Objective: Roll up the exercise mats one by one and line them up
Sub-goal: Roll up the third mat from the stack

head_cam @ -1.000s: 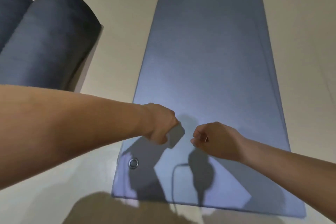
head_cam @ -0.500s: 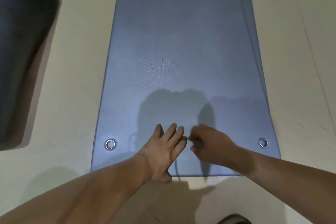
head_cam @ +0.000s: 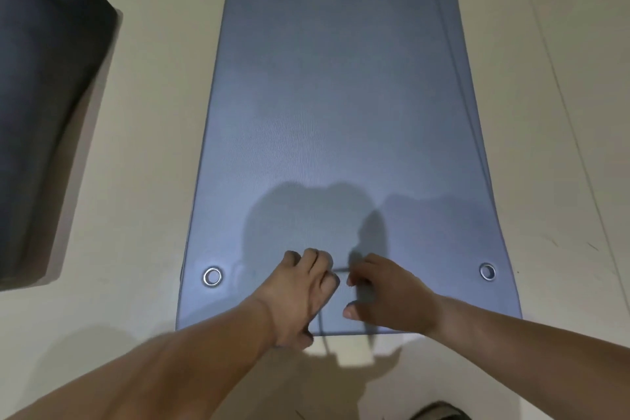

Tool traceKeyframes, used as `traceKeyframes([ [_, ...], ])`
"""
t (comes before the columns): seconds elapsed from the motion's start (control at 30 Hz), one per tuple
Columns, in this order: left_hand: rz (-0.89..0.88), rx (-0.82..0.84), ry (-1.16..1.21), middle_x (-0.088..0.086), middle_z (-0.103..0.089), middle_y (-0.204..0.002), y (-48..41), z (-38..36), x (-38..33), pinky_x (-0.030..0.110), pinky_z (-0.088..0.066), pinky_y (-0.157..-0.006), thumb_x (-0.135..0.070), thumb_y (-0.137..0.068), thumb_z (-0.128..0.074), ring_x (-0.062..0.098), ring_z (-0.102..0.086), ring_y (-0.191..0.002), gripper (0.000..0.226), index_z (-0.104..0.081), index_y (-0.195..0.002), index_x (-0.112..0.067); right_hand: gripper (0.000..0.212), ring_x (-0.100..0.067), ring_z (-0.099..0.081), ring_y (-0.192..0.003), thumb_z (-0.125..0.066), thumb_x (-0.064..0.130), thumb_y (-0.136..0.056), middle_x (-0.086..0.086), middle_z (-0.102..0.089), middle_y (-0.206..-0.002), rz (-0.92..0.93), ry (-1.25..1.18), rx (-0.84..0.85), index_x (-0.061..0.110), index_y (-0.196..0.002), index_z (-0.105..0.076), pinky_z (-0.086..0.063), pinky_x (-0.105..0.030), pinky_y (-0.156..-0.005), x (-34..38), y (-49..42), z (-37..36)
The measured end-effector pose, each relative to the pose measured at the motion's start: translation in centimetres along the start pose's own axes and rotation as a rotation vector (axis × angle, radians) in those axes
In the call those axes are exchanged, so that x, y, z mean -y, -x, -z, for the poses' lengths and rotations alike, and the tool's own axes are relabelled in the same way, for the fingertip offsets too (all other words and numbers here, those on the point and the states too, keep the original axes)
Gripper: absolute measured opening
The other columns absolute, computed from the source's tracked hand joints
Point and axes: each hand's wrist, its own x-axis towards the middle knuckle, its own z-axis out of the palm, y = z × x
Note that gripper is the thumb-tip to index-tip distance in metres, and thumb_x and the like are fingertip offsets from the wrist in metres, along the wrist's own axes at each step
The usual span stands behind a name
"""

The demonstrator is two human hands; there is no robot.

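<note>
Head view looks down on a flat grey-blue foam exercise mat (head_cam: 334, 112) lying unrolled on the pale floor (head_cam: 156, 147). Both forearms reach forward to its near edge, between two metal eyelets (head_cam: 212, 276). Left hand (head_cam: 300, 297) rests there with fingers curled, thumb at the edge; right hand (head_cam: 385, 293) is half-curled, fingertips on the mat. Neither visibly grips anything. A dark rolled mat (head_cam: 44, 112) lies left of the flat one.
</note>
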Motion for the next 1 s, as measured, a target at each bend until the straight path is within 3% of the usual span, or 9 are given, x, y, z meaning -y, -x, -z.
traceKeyframes([
  [0.17, 0.019, 0.054, -0.023, 0.032, -0.026, -0.152, 0.0, -0.4, -0.7, 0.051, -0.042, -0.087, -0.064, -0.082, -0.068, 0.044, -0.035, -0.127, 0.094, -0.033, -0.143, -0.001, 0.065, -0.016, -0.049, -0.124, -0.078, 0.060, -0.080, 0.009, -0.046, -0.129, 0.030, 0.190, 0.066, 0.029, -0.135, -0.059, -0.047, -0.033, -0.095, 0.8, 0.0, -0.3],
  [0.3, -0.018, 0.188, 0.026, 0.042, -0.021, -0.160, 0.3, 1.4, -0.9, 0.057, -0.045, -0.102, -0.056, -0.089, -0.062, 0.060, -0.030, -0.143, 0.091, -0.031, -0.152, 0.003, 0.079, -0.019, -0.047, -0.122, -0.080, 0.071, -0.070, 0.006, -0.046, -0.129, 0.094, 0.366, 0.116, 0.028, -0.132, -0.056, -0.043, -0.035, -0.093, 2.1, 0.3, -0.5],
  [0.4, -0.154, 0.154, 0.195, 0.014, -0.066, -0.120, 1.2, 5.5, 1.8, 0.036, -0.042, -0.078, -0.055, -0.082, -0.057, 0.039, -0.062, -0.112, 0.052, -0.060, -0.116, -0.016, 0.062, -0.022, -0.051, -0.109, -0.079, 0.064, -0.069, 0.008, -0.048, -0.119, 0.188, 0.463, 0.110, 0.032, -0.114, -0.052, -0.044, -0.035, -0.081, 2.6, 0.3, 0.1],
  [0.53, -0.060, 0.142, 0.174, 0.007, -0.068, -0.108, 1.9, 11.9, 4.9, 0.034, -0.037, -0.071, -0.043, -0.098, -0.052, 0.036, -0.065, -0.095, 0.030, -0.066, -0.107, -0.017, 0.034, -0.004, -0.062, -0.082, -0.086, 0.044, -0.072, 0.016, -0.067, -0.092, 0.070, 0.030, 0.247, 0.032, -0.092, -0.061, -0.051, -0.032, -0.072, 3.2, 0.3, 7.7],
  [0.63, 0.097, 0.116, 0.164, -0.001, -0.056, -0.095, 0.5, 16.3, 8.0, 0.035, -0.038, -0.071, -0.037, -0.103, -0.055, 0.029, -0.057, -0.090, 0.012, -0.055, -0.102, -0.025, 0.024, -0.001, -0.065, -0.077, -0.082, 0.052, -0.079, 0.018, -0.070, -0.083, 0.038, 0.080, 0.148, 0.032, -0.085, -0.070, -0.055, -0.030, -0.073, 3.9, -0.5, 13.9],
  [0.73, 0.216, -0.001, 0.169, -0.004, -0.052, -0.094, -0.8, 18.7, 11.9, 0.034, -0.036, -0.069, -0.031, -0.106, -0.054, 0.026, -0.058, -0.099, 0.007, -0.050, -0.106, -0.025, 0.037, -0.006, -0.060, -0.085, -0.075, 0.065, -0.081, 0.015, -0.064, -0.090, -0.054, 0.305, -0.220, 0.032, -0.088, -0.061, -0.047, -0.033, -0.072, 5.6, -0.8, 17.7],
  [0.83, 0.334, -0.140, 0.153, 0.001, -0.060, -0.122, -1.9, 19.3, 15.2, 0.037, -0.037, -0.079, -0.035, -0.111, -0.045, 0.027, -0.056, -0.115, 0.023, -0.057, -0.126, -0.024, 0.047, -0.028, -0.057, -0.094, -0.090, 0.048, -0.069, 0.000, -0.058, -0.099, 0.045, 0.609, -0.820, 0.023, -0.099, -0.063, -0.043, -0.040, -0.075, 7.2, -0.3, 16.8],
  [0.9, 0.394, -0.223, 0.073, 0.003, -0.060, -0.127, -2.5, 19.4, 17.0, 0.038, -0.033, -0.082, -0.035, -0.112, -0.042, 0.028, -0.053, -0.118, 0.027, -0.059, -0.130, -0.023, 0.075, -0.040, -0.059, -0.109, -0.096, 0.045, -0.055, -0.015, -0.063, -0.116, 0.048, 0.647, -0.847, 0.012, -0.117, -0.068, -0.048, -0.052, -0.089, 8.0, -0.3, 14.1],
  [1.0, 0.504, -0.350, -0.072, 0.004, -0.056, -0.122, -3.3, 19.6, 18.6, 0.038, -0.029, -0.080, -0.034, -0.110, -0.047, 0.027, -0.052, -0.114, 0.026, -0.061, -0.128, -0.022, 0.138, -0.048, -0.031, -0.151, -0.098, 0.059, -0.041, -0.026, -0.036, -0.162, -0.031, 0.661, -0.636, 0.006, -0.155, -0.045, -0.027, -0.069, -0.117, 6.8, -1.6, 11.3],
])
